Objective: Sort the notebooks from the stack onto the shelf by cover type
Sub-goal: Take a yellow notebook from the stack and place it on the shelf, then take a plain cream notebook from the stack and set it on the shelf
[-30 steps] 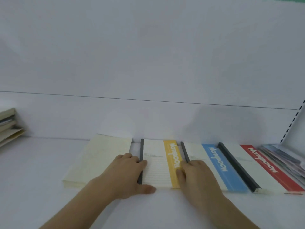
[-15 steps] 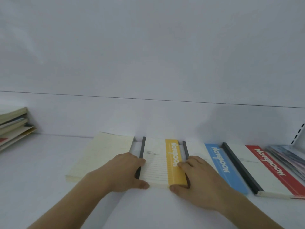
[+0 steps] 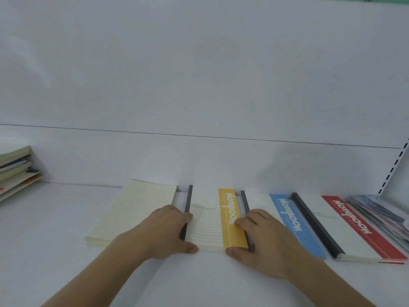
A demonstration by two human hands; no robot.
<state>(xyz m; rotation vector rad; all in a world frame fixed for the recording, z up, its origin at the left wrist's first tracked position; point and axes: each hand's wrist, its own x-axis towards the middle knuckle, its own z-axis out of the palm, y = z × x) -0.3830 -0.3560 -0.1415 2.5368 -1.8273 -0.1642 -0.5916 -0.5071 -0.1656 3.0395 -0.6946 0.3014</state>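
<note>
A yellow-striped notebook (image 3: 212,220) with a dark spine lies flat on the white shelf (image 3: 55,229). My left hand (image 3: 163,233) grips its left spine edge, thumb at the near edge. My right hand (image 3: 261,238) grips its right edge, partly covering the blue-striped notebook (image 3: 292,216) beside it. A plain cream notebook (image 3: 135,209) lies to the left. A red-striped notebook (image 3: 345,224) lies to the right of the blue one. A stack of notebooks (image 3: 15,167) sits at the far left.
A fanned pile of thin colourful notebooks (image 3: 380,213) fills the right end by the slotted shelf upright (image 3: 396,167). The white back wall rises just behind the row. Bare shelf surface lies between the left stack and the cream notebook.
Both hands have closed in on the yellow-striped notebook's near corners, my right thumb now at its front edge. The notebook has slid slightly leftward, toward the cream one.
</note>
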